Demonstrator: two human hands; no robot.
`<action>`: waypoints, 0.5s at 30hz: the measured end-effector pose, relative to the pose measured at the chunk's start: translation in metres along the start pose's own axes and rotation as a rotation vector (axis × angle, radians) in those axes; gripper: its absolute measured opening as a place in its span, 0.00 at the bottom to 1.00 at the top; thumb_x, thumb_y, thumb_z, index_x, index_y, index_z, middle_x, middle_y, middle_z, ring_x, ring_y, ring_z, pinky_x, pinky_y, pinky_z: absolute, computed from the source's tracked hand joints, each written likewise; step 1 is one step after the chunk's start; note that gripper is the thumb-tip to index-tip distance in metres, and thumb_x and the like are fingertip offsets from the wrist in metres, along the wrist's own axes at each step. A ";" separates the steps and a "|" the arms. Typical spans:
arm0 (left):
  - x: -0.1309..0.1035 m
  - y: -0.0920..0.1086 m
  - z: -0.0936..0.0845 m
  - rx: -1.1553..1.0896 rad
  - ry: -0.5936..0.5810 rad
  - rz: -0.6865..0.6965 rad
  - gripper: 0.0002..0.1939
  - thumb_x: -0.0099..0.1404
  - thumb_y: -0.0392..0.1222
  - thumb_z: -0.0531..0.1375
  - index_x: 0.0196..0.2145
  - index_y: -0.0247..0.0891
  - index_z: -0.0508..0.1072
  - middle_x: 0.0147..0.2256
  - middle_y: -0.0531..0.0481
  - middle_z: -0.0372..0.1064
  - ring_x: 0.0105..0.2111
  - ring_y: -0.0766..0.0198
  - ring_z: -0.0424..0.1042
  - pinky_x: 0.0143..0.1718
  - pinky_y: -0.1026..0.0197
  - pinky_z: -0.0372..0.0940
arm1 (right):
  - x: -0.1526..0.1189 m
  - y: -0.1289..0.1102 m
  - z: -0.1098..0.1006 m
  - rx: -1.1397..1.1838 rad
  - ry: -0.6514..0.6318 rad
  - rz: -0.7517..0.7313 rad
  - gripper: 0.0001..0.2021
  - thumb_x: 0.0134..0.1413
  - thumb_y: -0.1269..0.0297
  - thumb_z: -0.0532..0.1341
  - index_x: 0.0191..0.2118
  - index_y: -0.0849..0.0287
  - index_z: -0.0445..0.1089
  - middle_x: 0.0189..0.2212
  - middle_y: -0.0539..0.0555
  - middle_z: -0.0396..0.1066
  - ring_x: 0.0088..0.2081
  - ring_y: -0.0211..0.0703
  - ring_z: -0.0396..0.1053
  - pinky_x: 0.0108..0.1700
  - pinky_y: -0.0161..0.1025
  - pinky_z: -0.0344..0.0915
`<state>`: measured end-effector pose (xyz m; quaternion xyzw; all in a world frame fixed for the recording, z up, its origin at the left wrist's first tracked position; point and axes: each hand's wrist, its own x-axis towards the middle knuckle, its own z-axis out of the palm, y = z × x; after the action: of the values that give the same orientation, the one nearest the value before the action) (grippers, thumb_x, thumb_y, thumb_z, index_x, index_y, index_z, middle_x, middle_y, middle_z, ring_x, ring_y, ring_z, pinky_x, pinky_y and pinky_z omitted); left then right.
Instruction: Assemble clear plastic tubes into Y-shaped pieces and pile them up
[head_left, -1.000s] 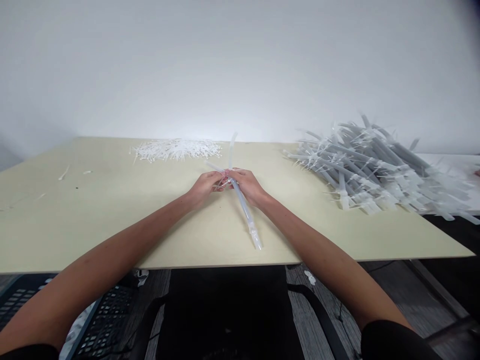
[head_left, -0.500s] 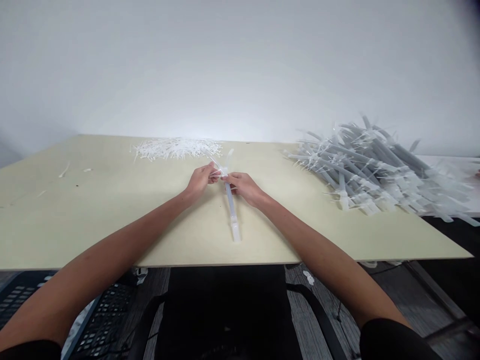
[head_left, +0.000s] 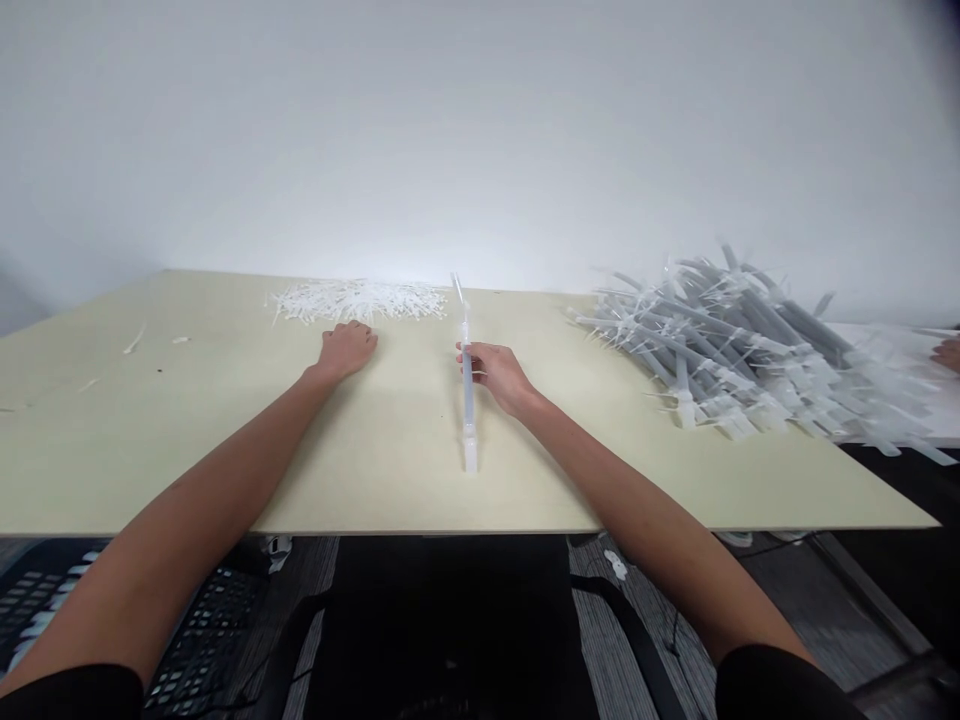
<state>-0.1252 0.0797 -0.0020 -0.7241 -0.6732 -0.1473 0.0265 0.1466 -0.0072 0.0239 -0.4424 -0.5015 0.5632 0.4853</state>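
Note:
A long translucent grey plastic tube (head_left: 468,395) with whitish, clear ends stands out in front of me, its near end toward the table's front edge. Around its upper part, my right hand (head_left: 501,375) is closed, thumb and fingers pinching it. Thin white ends stick out beside those fingers. My left hand (head_left: 349,348) is at the near edge of a pile of white cable ties (head_left: 360,298). Its fingers are curled downward and their tips are hidden, so what they hold, if anything, does not show.
A large heap of similar grey tubes (head_left: 735,340) covers the table's right side. Several loose white bits, including a thin strip (head_left: 135,338), lie at left. A person's hand (head_left: 946,354) shows at the far right edge. Below the table are a dark basket (head_left: 206,630) and a chair (head_left: 450,620).
My left hand has let go of the tube's upper part and moved left to the cable-tie pile. My right hand still grips the tube, which now points straighter away from me.

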 end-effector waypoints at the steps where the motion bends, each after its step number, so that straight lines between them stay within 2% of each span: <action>1: -0.001 0.005 -0.001 0.010 0.003 0.013 0.22 0.66 0.46 0.42 0.41 0.35 0.72 0.49 0.35 0.65 0.49 0.42 0.62 0.48 0.41 0.55 | 0.000 -0.001 -0.001 0.023 -0.003 -0.006 0.13 0.46 0.59 0.61 0.35 0.62 0.72 0.33 0.56 0.70 0.32 0.39 0.65 0.37 0.38 0.64; 4: -0.005 0.018 -0.004 -0.008 0.030 0.071 0.23 0.66 0.47 0.41 0.38 0.35 0.73 0.46 0.36 0.66 0.48 0.45 0.63 0.48 0.43 0.56 | 0.000 -0.005 -0.003 0.066 -0.024 -0.019 0.13 0.46 0.59 0.60 0.37 0.61 0.73 0.33 0.55 0.69 0.31 0.38 0.64 0.37 0.37 0.64; 6: -0.006 0.021 -0.003 -0.044 0.046 0.096 0.22 0.66 0.48 0.41 0.42 0.36 0.71 0.48 0.37 0.65 0.49 0.47 0.62 0.49 0.45 0.56 | -0.002 -0.007 -0.003 0.074 -0.032 -0.020 0.13 0.47 0.60 0.59 0.37 0.62 0.73 0.32 0.55 0.68 0.30 0.38 0.64 0.36 0.37 0.64; 10: -0.004 0.012 0.004 -0.013 0.016 0.064 0.23 0.65 0.48 0.44 0.50 0.34 0.66 0.53 0.36 0.62 0.53 0.45 0.58 0.51 0.46 0.55 | -0.005 -0.010 -0.001 0.067 -0.053 -0.020 0.13 0.47 0.61 0.59 0.37 0.62 0.74 0.31 0.54 0.67 0.30 0.38 0.64 0.35 0.37 0.64; 15: -0.002 0.006 0.006 0.027 -0.023 0.051 0.24 0.65 0.49 0.44 0.48 0.32 0.68 0.50 0.34 0.65 0.52 0.42 0.59 0.49 0.45 0.55 | -0.005 -0.010 -0.001 0.047 -0.050 -0.024 0.13 0.47 0.60 0.59 0.37 0.62 0.74 0.31 0.54 0.67 0.29 0.37 0.64 0.36 0.38 0.64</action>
<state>-0.1186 0.0790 -0.0073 -0.7422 -0.6569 -0.1289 0.0322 0.1496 -0.0113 0.0333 -0.4108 -0.5052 0.5800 0.4896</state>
